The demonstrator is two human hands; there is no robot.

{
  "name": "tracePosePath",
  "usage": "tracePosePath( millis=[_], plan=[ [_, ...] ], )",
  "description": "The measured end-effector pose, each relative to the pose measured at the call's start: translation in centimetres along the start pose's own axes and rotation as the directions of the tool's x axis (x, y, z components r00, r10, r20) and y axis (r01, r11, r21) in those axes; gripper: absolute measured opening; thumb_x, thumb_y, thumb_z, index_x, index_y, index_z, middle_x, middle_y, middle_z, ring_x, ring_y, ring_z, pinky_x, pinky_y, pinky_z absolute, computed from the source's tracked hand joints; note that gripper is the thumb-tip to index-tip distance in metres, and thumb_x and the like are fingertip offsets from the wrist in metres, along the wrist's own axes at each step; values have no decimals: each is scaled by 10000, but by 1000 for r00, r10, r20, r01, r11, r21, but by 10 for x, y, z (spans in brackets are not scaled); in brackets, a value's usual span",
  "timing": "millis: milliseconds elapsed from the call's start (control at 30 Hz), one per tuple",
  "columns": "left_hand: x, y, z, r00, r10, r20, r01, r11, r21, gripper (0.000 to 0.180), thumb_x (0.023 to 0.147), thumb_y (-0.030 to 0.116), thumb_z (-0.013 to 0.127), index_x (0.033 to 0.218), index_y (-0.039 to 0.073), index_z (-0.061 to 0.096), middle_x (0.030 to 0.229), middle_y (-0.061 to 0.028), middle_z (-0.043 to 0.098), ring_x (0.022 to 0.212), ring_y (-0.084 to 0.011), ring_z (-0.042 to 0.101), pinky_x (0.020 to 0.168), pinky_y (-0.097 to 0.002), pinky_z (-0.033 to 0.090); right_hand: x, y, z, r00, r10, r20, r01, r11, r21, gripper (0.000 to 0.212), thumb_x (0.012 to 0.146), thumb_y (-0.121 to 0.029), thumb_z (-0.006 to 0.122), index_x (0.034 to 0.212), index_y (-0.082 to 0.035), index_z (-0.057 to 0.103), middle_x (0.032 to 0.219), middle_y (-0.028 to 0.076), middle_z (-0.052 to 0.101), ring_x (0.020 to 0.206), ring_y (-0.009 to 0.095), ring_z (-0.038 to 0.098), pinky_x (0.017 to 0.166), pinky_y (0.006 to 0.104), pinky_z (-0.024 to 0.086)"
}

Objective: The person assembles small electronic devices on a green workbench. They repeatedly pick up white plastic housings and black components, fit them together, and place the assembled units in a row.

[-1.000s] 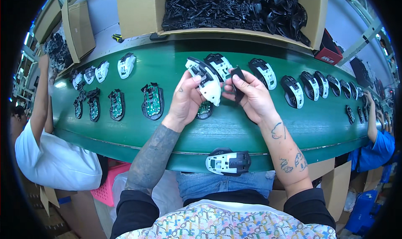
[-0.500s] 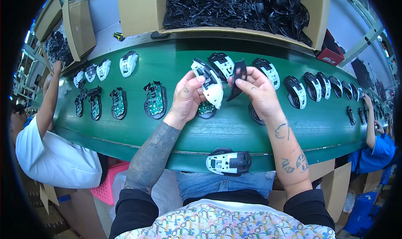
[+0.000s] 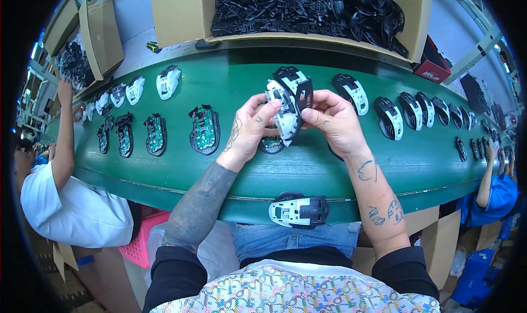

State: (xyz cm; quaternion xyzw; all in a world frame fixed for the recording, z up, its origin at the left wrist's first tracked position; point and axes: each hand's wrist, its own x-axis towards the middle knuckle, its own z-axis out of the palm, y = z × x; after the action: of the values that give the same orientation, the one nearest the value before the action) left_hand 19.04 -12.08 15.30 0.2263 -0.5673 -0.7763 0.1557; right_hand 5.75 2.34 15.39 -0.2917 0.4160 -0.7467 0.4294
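My left hand (image 3: 250,132) and my right hand (image 3: 336,121) hold a white and black mouse shell (image 3: 285,113) between them, raised over the green conveyor belt (image 3: 219,82). The left fingers grip its left side. The right fingers press on its right edge, where a black part was a moment ago; that part is hidden now. Under my left hand a black mouse base with a green circuit board (image 3: 271,144) lies on the belt. Another white and black shell (image 3: 299,209) rests at the belt's near edge, by my lap.
Mouse bases with circuit boards (image 3: 204,129) lie to the left, assembled shells (image 3: 388,117) to the right. A cardboard box of black plastic parts (image 3: 307,8) stands behind the belt. A person in white (image 3: 66,203) works at left, another in blue (image 3: 494,195) at right.
My right hand brought the black part up against the shell, and both hands closed around it and lifted it slightly. The items on the belt have drifted to the right.
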Motion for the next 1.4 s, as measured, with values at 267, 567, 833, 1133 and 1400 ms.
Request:
tracePosePath(
  millis=[267,567,833,1133,1400],
  plan=[
    [-2,-1,1,999,46,-16,-45,996,76,539,921,349,572,1304,-6,438,1097,-102,599,880,-163,649,691,-297,565,1,4,5,1000,-13,4,14,976,-218,280,823,-59,705,1086,-9,624,886,-4,607,790,58,567,676,195,480],
    [-3,6,-2,1000,23,-5,-22,993,112,550,916,351,579,1308,-9,440,1089,-101,602,859,-160,652,688,-294,561,5,7,7,999,40,-12,-41,994,-97,258,836,-68,694,1077,-26,612,889,-6,618,775,57,579,633,197,469],
    [-4,6,-7,999,50,3,-49,984,173,598,906,382,589,1332,0,414,1104,-102,596,906,-151,632,699,-292,557,8,13,8,997,61,-47,-64,997,-52,270,835,-66,698,1085,-22,608,874,-16,599,767,51,574,639,193,467],
    [-8,6,-13,997,30,69,-36,996,87,688,852,308,682,1358,-7,337,1193,-154,531,1008,-190,598,790,-328,554,5,14,25,983,-162,-85,99,861,-499,355,806,-130,739,1114,-38,591,787,-25,539,681,24,525,629,167,465],
    [-6,12,-21,988,145,54,-121,943,-309,457,767,92,708,1144,26,459,1034,-115,608,982,-203,605,854,-338,516,9,31,33,1000,-18,-24,9,942,-335,570,830,-236,728,1259,48,481,1066,143,640,957,158,625,833,287,511]
  ],
)
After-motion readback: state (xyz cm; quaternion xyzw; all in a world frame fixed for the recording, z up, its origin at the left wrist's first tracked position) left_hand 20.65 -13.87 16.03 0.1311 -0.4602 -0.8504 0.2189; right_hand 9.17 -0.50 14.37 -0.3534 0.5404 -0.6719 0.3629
